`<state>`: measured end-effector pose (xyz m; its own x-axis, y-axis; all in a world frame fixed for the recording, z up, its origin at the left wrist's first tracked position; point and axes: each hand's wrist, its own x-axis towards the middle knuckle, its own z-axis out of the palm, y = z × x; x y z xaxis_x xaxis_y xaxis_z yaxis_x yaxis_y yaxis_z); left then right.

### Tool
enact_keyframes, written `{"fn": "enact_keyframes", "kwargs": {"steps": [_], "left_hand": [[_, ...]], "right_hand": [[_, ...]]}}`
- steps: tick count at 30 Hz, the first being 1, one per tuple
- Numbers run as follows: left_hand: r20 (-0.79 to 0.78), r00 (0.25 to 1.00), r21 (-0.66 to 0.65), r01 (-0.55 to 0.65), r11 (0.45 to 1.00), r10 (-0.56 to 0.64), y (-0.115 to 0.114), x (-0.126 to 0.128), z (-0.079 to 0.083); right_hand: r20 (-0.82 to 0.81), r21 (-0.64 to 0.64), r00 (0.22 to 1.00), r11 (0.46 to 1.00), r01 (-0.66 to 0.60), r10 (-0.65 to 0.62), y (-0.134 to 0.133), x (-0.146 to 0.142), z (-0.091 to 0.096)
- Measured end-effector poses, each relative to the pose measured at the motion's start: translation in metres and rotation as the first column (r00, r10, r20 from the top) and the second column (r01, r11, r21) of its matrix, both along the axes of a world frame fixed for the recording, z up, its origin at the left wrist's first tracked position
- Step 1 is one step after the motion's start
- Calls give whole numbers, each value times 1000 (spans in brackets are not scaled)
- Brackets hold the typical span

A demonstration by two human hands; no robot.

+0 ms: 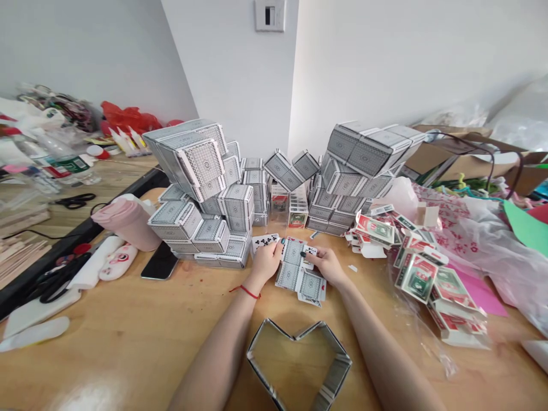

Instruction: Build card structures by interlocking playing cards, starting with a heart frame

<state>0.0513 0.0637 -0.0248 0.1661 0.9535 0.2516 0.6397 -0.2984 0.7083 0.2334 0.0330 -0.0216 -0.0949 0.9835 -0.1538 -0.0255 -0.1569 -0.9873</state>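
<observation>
My left hand (266, 262) and my right hand (327, 265) meet over the middle of the wooden table (128, 337). Both are closed on a folded strip of grey-backed playing cards (299, 273) that hangs between them and rests on the table. A few face-up cards (264, 241) show just beyond my left fingers. A red string is tied round my left wrist. A heart-shaped frame made of folded cards (299, 365) lies flat between my forearms, nearer to me.
Stacked grey card-box blocks stand at the back left (201, 188) and back right (363, 165). Empty red-and-green card packets (422, 274) lie scattered at the right. A pink roll (126, 220), a black phone (160, 261) and scissors (53, 282) are at the left.
</observation>
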Motion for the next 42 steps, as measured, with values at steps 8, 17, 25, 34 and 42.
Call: {"fn": "enact_keyframes", "kwargs": {"steps": [8,17,25,34,42], "left_hand": [[-43,999,37,1,999,0,-2,0,1],[-132,991,5,27,1000,-26,-3,4,0],[102,994,-7,29,1000,-28,-2,3,-2],[111,993,28,-41,999,37,-6,4,1],[141,988,30,-69,997,64,-7,5,-1]], "right_hand": [[-14,11,1000,1000,-26,26,-1,-2,5],[23,-1,1000,1000,-10,10,-1,0,4],[3,11,1000,1000,-7,7,0,-2,1],[-25,-4,999,999,-42,42,1,-2,-3],[-8,-8,1000,1000,-27,27,0,-2,0]]}}
